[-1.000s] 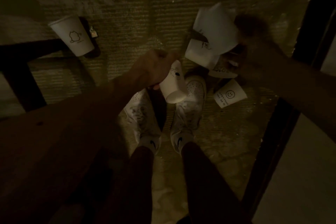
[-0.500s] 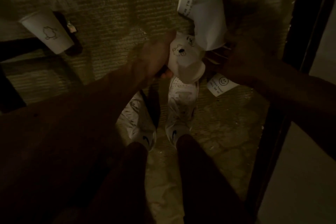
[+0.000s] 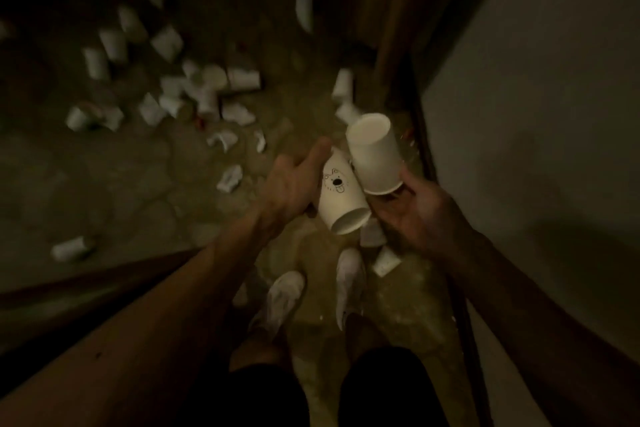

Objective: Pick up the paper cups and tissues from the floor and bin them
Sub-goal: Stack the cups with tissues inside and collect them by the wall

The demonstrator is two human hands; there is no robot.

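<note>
The left hand point(image 3: 294, 184) grips a bear-printed cup point(image 3: 341, 199) and the right hand point(image 3: 415, 218) holds a plain cup point(image 3: 374, 152), above the cup-strewn floor point(image 3: 121, 180).

Bear-print cup point(image 3: 341, 199) in left hand point(image 3: 294, 180), plain cup point(image 3: 375, 156) in right hand point(image 3: 420, 215).

The dim, mottled floor point(image 3: 131, 180) carries a loose scatter of white paper cups point(image 3: 242, 79), lying on their sides across its far left part. Crumpled tissues point(image 3: 230, 178) lie nearer the middle. A lone cup point(image 3: 72, 248) lies by the dark left edge and another cup point(image 3: 342, 81) by the right edge. White shoes point(image 3: 282, 298) stand at the near middle.
</note>
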